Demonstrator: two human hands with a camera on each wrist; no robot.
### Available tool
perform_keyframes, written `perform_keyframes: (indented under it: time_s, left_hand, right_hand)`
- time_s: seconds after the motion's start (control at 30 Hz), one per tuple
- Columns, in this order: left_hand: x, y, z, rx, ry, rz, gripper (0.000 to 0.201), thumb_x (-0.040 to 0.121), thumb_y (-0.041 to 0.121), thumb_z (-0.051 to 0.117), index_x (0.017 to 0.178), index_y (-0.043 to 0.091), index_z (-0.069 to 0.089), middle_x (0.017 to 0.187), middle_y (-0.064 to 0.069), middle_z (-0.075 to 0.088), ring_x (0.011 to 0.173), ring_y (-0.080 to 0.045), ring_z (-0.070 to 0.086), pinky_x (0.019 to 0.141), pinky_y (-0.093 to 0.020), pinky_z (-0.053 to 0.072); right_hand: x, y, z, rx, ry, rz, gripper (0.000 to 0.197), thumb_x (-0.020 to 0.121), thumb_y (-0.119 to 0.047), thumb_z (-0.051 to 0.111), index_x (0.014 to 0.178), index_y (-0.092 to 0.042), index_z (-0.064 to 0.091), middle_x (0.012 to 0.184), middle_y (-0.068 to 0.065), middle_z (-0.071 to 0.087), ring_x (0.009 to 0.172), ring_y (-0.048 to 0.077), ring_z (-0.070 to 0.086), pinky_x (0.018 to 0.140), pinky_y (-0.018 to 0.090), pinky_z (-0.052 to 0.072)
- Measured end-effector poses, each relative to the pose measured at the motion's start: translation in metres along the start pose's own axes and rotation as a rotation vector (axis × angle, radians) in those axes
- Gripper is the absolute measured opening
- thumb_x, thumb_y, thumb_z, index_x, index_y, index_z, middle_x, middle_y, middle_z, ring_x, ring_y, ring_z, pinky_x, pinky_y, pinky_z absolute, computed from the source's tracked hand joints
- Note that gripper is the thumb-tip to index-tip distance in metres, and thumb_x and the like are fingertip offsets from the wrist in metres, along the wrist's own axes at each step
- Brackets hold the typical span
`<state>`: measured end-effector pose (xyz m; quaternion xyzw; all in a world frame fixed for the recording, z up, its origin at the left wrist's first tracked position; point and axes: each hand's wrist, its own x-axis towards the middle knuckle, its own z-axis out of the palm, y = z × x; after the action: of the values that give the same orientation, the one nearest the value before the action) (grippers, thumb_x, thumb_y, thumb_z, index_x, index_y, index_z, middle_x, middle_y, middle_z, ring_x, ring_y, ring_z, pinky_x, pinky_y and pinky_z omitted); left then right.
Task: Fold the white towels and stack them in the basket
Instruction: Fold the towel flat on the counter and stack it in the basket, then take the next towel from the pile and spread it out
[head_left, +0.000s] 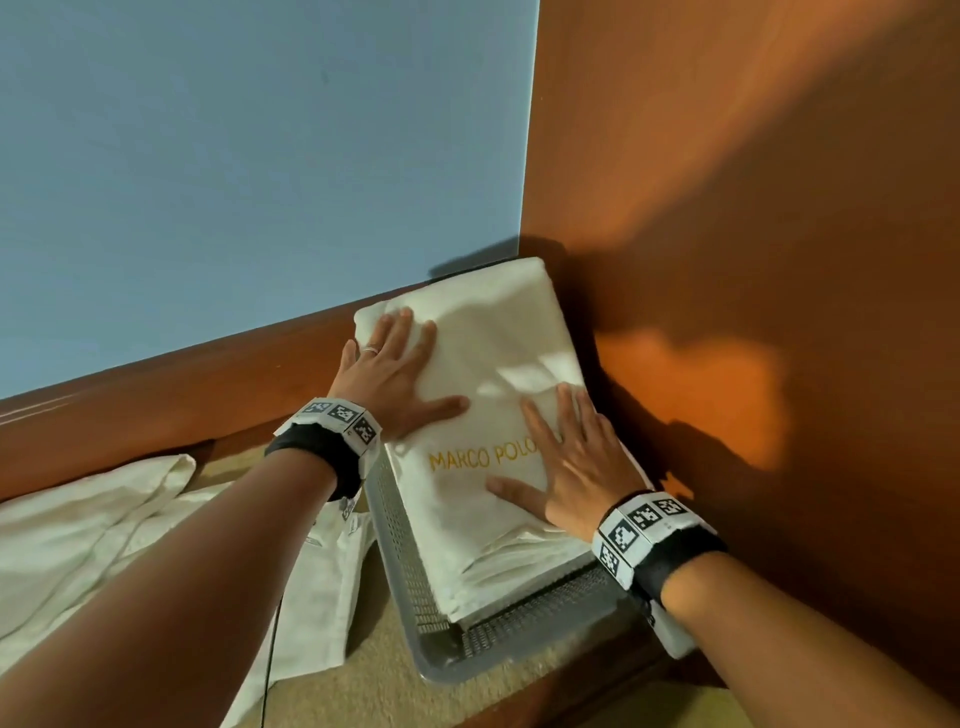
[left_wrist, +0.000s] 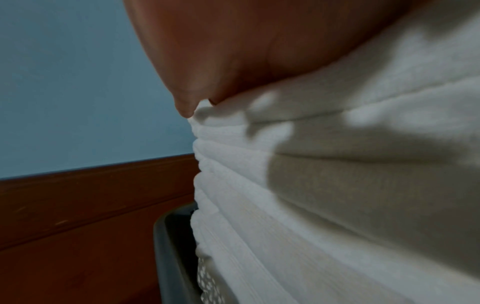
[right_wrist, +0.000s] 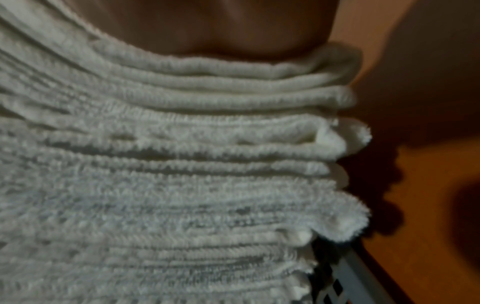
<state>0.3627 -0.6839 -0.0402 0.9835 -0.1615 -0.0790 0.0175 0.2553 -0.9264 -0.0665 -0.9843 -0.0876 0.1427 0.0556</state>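
We are pressing both flat, open hands — left hand (head_left: 392, 371), right hand (head_left: 563, 465) — on the top folded towel (head_left: 493, 332), settling the stack in the basket (head_left: 410, 587) so it is sitting level.

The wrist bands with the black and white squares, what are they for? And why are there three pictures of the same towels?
No machine here: these are a person's two bare hands. The bands hold small cameras, and what the squares do the pictures cannot say. The big picture comes from a camera on the person's head, looking down. The other two come from the wrist cameras, looking along each hand, so the towels look huge and blurry.

The left hand and right hand lie flat, fingers straight, pressing on the top folded towel, which reads MARCO POLO. It sits on a stack of towels in a grey basket. Nothing is gripped. More unfolded towels lie to the left.
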Motion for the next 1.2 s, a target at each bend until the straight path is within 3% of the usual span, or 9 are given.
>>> perform_keyframes:
  time_s: [0.2, 0.27, 0.4, 0.63, 0.77, 0.87, 0.97, 1.07, 1.2]
  left_hand:
    - [-0.046, 0.016, -0.005, 0.014, -0.010, 0.103, 0.121, 0.071, 0.094, 0.011, 0.159, 0.011, 0.004, 0.167, -0.010, -0.002, 0.154, -0.022, 0.002, 0.122, -0.055, 0.002]
    - [-0.080, 0.033, 0.005, 0.016, -0.040, 0.145, 0.129, 0.067, 0.099, 0.006, 0.159, 0.009, -0.002, 0.166, -0.009, -0.009, 0.154, -0.023, -0.005, 0.123, -0.053, 0.000]
    - [-0.120, 0.051, 0.033, -0.018, -0.068, 0.149, 0.134, 0.062, 0.103, 0.003, 0.153, 0.009, -0.024, 0.159, -0.007, -0.035, 0.148, -0.022, -0.028, 0.122, -0.052, -0.006]
    - [-0.130, 0.038, 0.025, -0.042, -0.065, 0.134, 0.114, 0.079, 0.091, 0.017, 0.157, 0.014, -0.017, 0.162, -0.003, -0.028, 0.151, -0.020, -0.019, 0.120, -0.054, -0.004]
    - [-0.163, 0.011, 0.021, -0.159, -0.065, 0.181, 0.094, 0.092, 0.076, 0.031, 0.160, 0.018, 0.003, 0.168, 0.001, -0.003, 0.152, -0.021, 0.016, 0.120, -0.049, 0.026]
    - [-0.192, -0.022, 0.023, -0.302, -0.058, 0.122, 0.068, 0.097, 0.061, 0.046, 0.152, 0.023, 0.037, 0.155, 0.002, 0.043, 0.131, -0.022, 0.053, 0.106, -0.043, 0.046]
    - [-0.227, -0.072, 0.034, -0.336, -0.050, 0.047, 0.048, 0.097, 0.055, 0.051, 0.134, 0.026, 0.059, 0.128, 0.006, 0.066, 0.115, -0.016, 0.062, 0.098, -0.038, 0.049]
    - [-0.263, -0.134, 0.044, -0.339, -0.071, -0.056, 0.041, 0.096, 0.052, 0.052, 0.124, 0.025, 0.065, 0.114, 0.009, 0.071, 0.106, -0.015, 0.063, 0.091, -0.032, 0.049]
    - [-0.309, -0.218, 0.050, -0.308, -0.089, -0.203, 0.034, 0.098, 0.047, 0.051, 0.117, 0.023, 0.068, 0.111, 0.004, 0.071, 0.106, -0.020, 0.063, 0.085, -0.031, 0.048]
  right_hand:
    - [-0.008, 0.003, -0.013, 0.016, -0.039, -0.026, 0.105, 0.073, -0.094, 0.016, 0.155, -0.031, -0.006, 0.161, 0.013, -0.020, 0.149, 0.030, -0.016, 0.122, 0.048, -0.001]
    - [-0.017, 0.010, -0.014, 0.025, -0.012, -0.054, 0.096, 0.079, -0.088, 0.025, 0.155, -0.033, 0.004, 0.164, 0.006, -0.014, 0.151, 0.025, -0.010, 0.123, 0.046, 0.002]
    - [-0.046, 0.021, 0.001, -0.051, -0.004, -0.064, 0.096, 0.081, -0.087, 0.013, 0.155, -0.031, -0.010, 0.161, 0.001, -0.025, 0.149, 0.019, -0.018, 0.123, 0.048, 0.004]
    - [-0.048, -0.002, -0.013, -0.124, -0.044, 0.076, 0.090, 0.089, -0.079, 0.013, 0.156, -0.023, -0.007, 0.163, 0.007, -0.016, 0.151, 0.022, -0.010, 0.122, 0.047, 0.004]
    - [-0.053, -0.038, -0.007, -0.143, 0.031, 0.157, 0.077, 0.096, -0.065, 0.014, 0.156, -0.017, 0.007, 0.164, 0.012, -0.001, 0.151, 0.027, 0.001, 0.121, 0.051, 0.010]
    - [-0.049, -0.079, -0.007, -0.100, 0.071, 0.175, 0.074, 0.095, -0.064, 0.012, 0.152, -0.017, 0.014, 0.162, 0.014, 0.011, 0.147, 0.032, 0.016, 0.116, 0.052, 0.022]
    - [-0.045, -0.136, -0.005, -0.055, 0.073, 0.190, 0.078, 0.093, -0.066, 0.015, 0.149, -0.012, 0.016, 0.156, 0.019, 0.019, 0.140, 0.037, 0.026, 0.110, 0.051, 0.031]
    - [-0.040, -0.195, 0.002, -0.110, -0.015, 0.285, 0.090, 0.095, -0.063, 0.034, 0.153, -0.002, 0.002, 0.162, 0.022, 0.002, 0.148, 0.039, 0.010, 0.117, 0.050, 0.023]
    - [-0.034, -0.264, 0.003, -0.287, 0.057, 0.261, 0.055, 0.095, -0.041, 0.039, 0.143, -0.013, 0.038, 0.156, 0.018, 0.025, 0.143, 0.036, 0.022, 0.115, 0.051, 0.022]
